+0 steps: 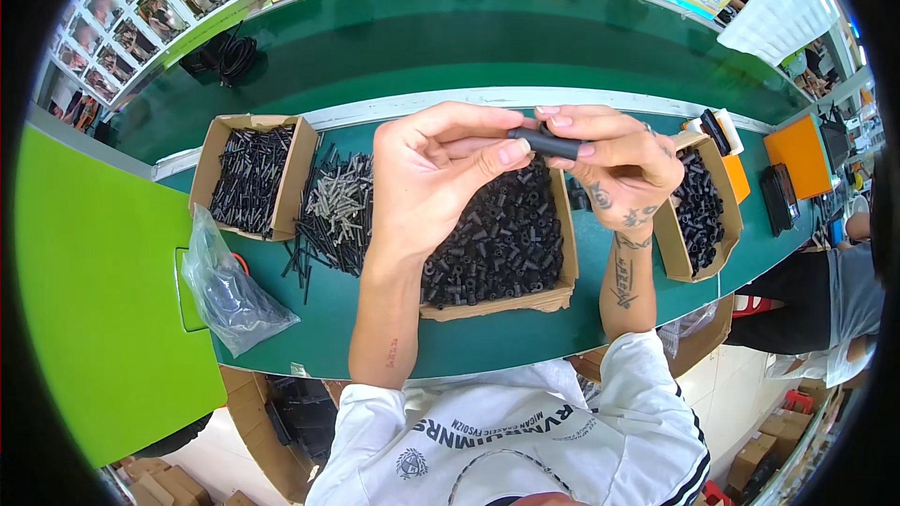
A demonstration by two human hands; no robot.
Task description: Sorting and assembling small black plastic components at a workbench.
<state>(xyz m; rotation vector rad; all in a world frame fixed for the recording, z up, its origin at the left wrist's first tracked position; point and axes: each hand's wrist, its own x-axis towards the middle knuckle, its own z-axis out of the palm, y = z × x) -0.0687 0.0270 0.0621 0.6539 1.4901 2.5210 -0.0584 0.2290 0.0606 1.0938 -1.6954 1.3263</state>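
Note:
A short black cylindrical piece (552, 145) with a side stub is held up between my two hands, above an open cardboard box. My right hand (619, 161) grips it with thumb and fingers from the right and from above. At its narrower left end, the thumb and fingertips of my left hand (439, 169) pinch it; whether a thin pin is also between them is hidden. The cardboard box (499, 307) below holds many similar black pieces (503, 239). Left of it lie thin black rods (299, 253) with a heap of metallic springs or threaded pins (337, 204) on top.
A box of black rods (306, 176) stands at left, beside a clear plastic bag (228, 295). On the right is a box of black tubular pieces (664, 242). Farther right are a black case (779, 200), an orange box (798, 158) and another person (808, 302). A coiled cable (235, 60) lies behind.

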